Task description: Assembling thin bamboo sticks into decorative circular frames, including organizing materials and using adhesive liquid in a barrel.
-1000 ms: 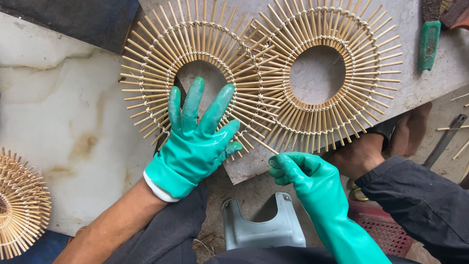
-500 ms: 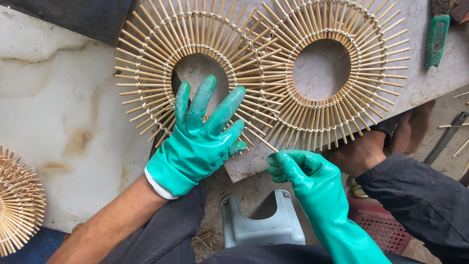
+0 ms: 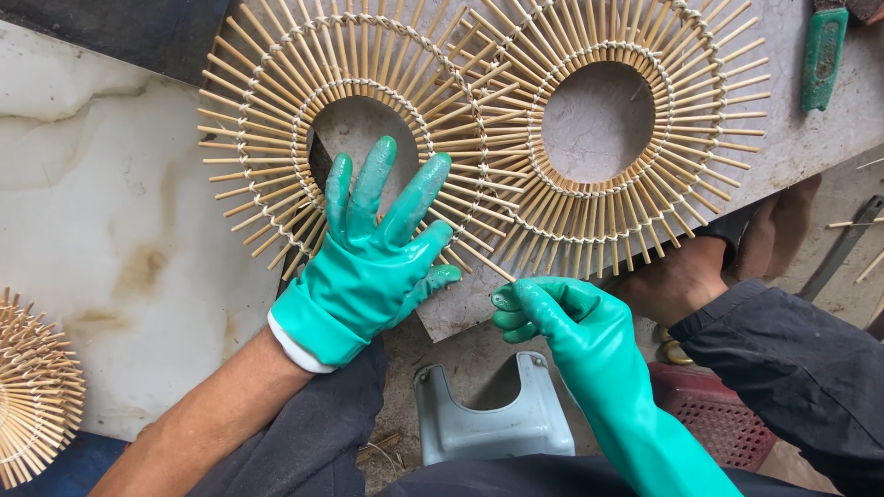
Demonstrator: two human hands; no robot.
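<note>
Under the spread fingers [image 3: 373, 179] of the left hand [image 3: 368, 267] a round sunburst frame of bamboo sticks [image 3: 350, 129] is pinned flat on the pale stone slab [image 3: 101, 212]; the green-gloved fingers are fanned wide across its lower rim and reach into the open middle, nothing is gripped. Just right of those fingertips a second sunburst frame [image 3: 599, 129] is seen, its spokes meshed with the first one's where the two meet. Below and to the right of the left thumb, the right hand [image 3: 562, 322] is curled narrow, fingertips pinched together right at the end of a loose bamboo stick [image 3: 483, 262] that pokes out from the first frame's lower edge; whether it's actually clamped can't quite be told. Down beneath both hands a grey plastic stool [image 3: 488, 419] is visible. Far left of the left wrist, part of a third bamboo piece [image 3: 32, 396] is caught at the edge. Up past the right fingers, a green-handled tool [image 3: 822, 57] is lying on the slab
</note>
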